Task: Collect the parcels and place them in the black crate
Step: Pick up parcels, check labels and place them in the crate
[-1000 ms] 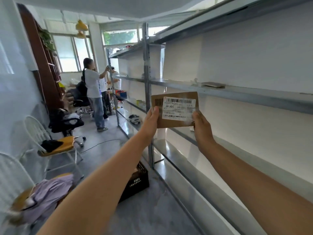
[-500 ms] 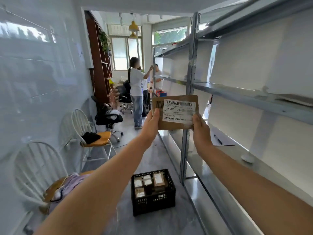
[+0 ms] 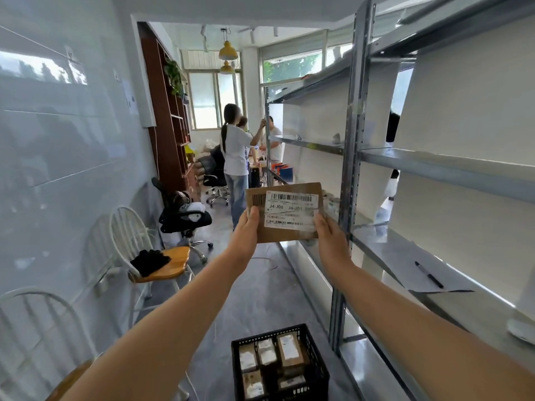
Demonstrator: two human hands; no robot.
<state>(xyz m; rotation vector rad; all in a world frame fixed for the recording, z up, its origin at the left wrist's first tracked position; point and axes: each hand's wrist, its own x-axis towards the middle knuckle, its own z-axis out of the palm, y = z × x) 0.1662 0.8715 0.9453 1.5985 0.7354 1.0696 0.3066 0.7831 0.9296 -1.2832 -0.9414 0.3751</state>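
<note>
The view has swung left along the aisle over the past second, and the black plastic lattice crate [image 3: 267, 334], then half hidden behind the left forearm, now stands in full sight on the grey floor between both outstretched arms. The flat brown cardboard parcel with a white barcode label [image 3: 285, 212] remains raised at arm's length, label facing the camera, well above the crate. The left hand [image 3: 246, 231] pinches the parcel's lower left edge and the right hand [image 3: 330, 235] its lower right edge, each thumb pressed on the labelled face and the fingers hidden behind the card. Several small brown labelled parcels [image 3: 289, 350] already lie in the crate. To the right runs grey metal shelving [image 3: 351, 169], where a black pen [image 3: 428, 274] rests on a white sheet of paper [image 3: 405, 264]. Further down the aisle, people in white shirts [image 3: 234, 157] stand at the shelving.
</note>
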